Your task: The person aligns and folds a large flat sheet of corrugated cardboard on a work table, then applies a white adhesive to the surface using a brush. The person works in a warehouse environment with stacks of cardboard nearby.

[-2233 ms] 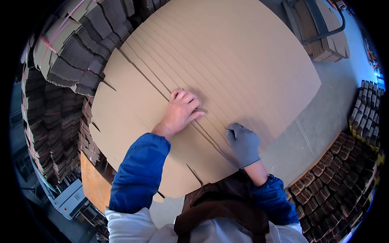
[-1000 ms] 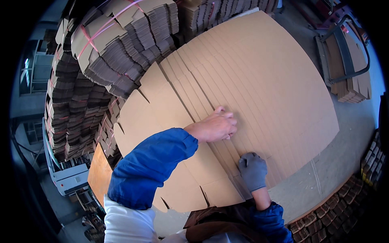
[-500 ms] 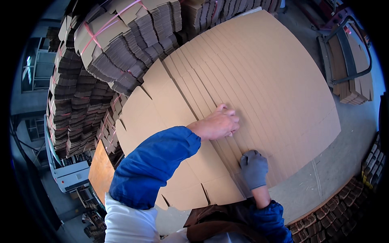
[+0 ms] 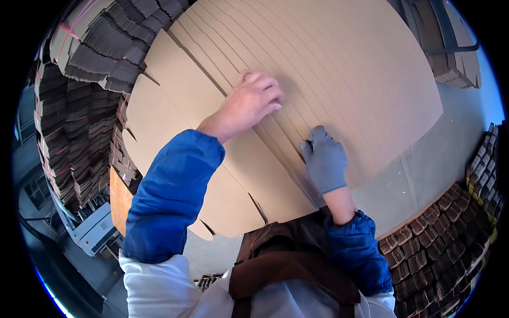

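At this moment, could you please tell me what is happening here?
A person's bare left hand and gloved right hand are at a fan of overlapping flat cardboard sheets, the left hand farther forward. Whether either grips an edge is hard to tell. Strapped cardboard stacks stand at the left.

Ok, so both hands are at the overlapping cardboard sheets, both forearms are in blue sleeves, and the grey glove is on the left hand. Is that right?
Not quite: the grey glove is on the right hand; the head view shows the left hand bare. Both hands are at the overlapping cardboard sheets, and both forearms are in blue sleeves.
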The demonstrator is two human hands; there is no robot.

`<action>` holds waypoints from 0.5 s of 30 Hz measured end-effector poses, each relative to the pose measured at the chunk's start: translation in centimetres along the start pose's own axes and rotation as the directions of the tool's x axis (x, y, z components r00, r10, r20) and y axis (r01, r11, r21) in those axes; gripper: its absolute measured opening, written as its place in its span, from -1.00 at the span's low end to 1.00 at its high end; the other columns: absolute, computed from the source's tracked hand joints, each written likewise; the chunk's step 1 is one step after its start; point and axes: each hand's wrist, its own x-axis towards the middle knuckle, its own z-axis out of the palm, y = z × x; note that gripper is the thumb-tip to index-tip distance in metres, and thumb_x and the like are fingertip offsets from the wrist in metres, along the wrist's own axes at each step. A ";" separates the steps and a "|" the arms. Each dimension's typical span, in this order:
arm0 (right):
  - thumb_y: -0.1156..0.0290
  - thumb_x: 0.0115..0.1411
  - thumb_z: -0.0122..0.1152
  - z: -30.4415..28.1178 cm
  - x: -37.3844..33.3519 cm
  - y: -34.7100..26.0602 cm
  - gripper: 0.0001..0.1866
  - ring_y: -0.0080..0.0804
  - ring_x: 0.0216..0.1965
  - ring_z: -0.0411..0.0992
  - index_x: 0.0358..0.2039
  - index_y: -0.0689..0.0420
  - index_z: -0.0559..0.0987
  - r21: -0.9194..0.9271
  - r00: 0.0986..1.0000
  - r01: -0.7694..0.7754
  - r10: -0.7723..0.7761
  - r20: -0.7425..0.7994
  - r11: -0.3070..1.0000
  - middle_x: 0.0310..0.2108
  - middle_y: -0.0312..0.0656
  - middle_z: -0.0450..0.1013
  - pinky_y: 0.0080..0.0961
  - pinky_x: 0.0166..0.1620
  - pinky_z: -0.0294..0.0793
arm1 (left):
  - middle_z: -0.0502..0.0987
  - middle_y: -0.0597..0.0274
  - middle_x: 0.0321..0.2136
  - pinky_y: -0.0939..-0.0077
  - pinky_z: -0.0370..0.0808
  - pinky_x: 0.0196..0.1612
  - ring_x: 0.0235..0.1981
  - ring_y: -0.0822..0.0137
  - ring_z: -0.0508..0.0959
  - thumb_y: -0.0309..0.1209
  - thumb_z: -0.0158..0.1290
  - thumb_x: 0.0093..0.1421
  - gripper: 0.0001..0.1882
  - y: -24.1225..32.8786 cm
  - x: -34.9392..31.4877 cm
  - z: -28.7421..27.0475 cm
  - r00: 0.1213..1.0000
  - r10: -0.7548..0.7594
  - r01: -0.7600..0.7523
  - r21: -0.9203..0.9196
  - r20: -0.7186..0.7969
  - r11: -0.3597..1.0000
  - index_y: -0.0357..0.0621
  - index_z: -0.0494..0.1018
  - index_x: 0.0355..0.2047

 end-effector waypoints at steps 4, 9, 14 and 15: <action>0.22 0.16 0.36 -0.3 -0.1 0.1 -0.66 -0.10 -0.35 0.58 -0.26 0.08 0.39 0.019 1.000 0.003 -0.003 -0.014 1.000 -0.40 -0.10 0.54 -0.12 -0.28 0.55 | 0.47 0.29 -0.14 0.09 0.29 0.22 0.01 0.12 0.41 -0.26 0.37 0.01 -0.64 0.7 -3.1 0.6 0.992 -0.065 0.068 0.022 -0.110 0.997 0.00 0.54 -0.21; 0.25 0.16 0.36 -0.6 0.2 -0.7 -0.66 -0.06 -0.24 0.57 -0.20 0.09 0.42 0.052 1.000 -0.010 0.009 0.024 0.999 -0.30 -0.08 0.55 -0.11 -0.24 0.55 | 0.43 0.25 -0.07 0.01 0.24 0.28 0.07 0.09 0.39 -0.17 0.44 -0.08 -0.50 -0.8 -5.3 1.7 0.985 -0.082 0.090 0.045 -0.153 0.995 -0.01 0.51 -0.17; 0.25 0.17 0.35 -1.1 0.0 -0.6 -0.66 -0.05 -0.20 0.56 -0.15 0.10 0.45 0.079 0.994 -0.082 0.077 0.072 0.993 -0.27 -0.10 0.55 -0.10 -0.22 0.54 | 0.41 0.27 -0.07 -0.04 0.17 0.34 0.10 0.12 0.38 -0.12 0.45 -0.09 -0.48 -0.9 -5.0 2.2 0.986 -0.102 0.102 -0.007 -0.128 0.995 0.01 0.49 -0.18; 0.25 0.17 0.35 -1.1 0.1 -0.8 -0.67 -0.05 -0.21 0.57 -0.17 0.09 0.45 0.077 0.994 -0.086 0.080 0.074 0.993 -0.28 -0.11 0.55 -0.10 -0.22 0.54 | 0.41 0.27 -0.08 -0.04 0.17 0.34 0.10 0.12 0.37 -0.12 0.44 -0.09 -0.48 -0.9 -5.0 2.2 0.987 -0.103 0.101 -0.020 -0.122 0.995 0.01 0.48 -0.18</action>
